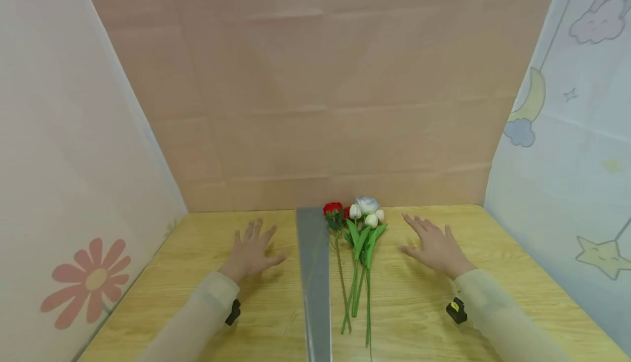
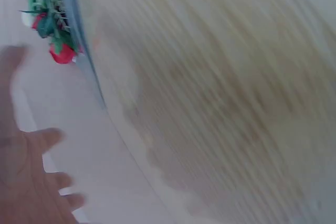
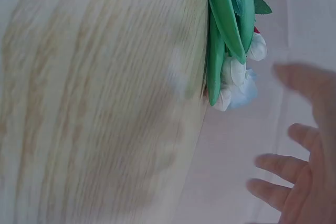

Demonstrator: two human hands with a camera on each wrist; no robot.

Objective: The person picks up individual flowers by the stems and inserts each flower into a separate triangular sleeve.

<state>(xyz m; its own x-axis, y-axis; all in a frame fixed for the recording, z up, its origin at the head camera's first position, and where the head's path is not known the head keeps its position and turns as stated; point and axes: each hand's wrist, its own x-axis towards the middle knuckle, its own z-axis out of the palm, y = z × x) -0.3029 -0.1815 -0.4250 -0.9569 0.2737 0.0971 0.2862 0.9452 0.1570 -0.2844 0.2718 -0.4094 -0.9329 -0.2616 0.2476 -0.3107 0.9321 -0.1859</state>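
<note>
My left hand (image 1: 251, 253) hovers over the table left of a grey strip (image 1: 314, 274), fingers spread, holding nothing. On the other side my right hand (image 1: 436, 246) is also spread and holds nothing, to the right of the flowers. Between the hands lies a group of artificial flowers: a red rose (image 1: 332, 209) beside the strip, white tulips (image 1: 371, 220) with broad green leaves (image 1: 362, 241), and a pale blue bloom (image 1: 367, 204). Another red bloom is partly hidden behind the tulips. Their long stems (image 1: 368, 307) point toward me. In the right wrist view, the tulips (image 3: 234, 71) appear beyond my thumb.
The wooden table (image 1: 404, 318) meets a brown cloth backdrop (image 1: 315, 104) at its far edge. Pale panels stand at both sides, the left with a printed flower (image 1: 93, 280), the right with a printed star (image 1: 607, 256). Each wrist carries a small black device (image 1: 456, 310).
</note>
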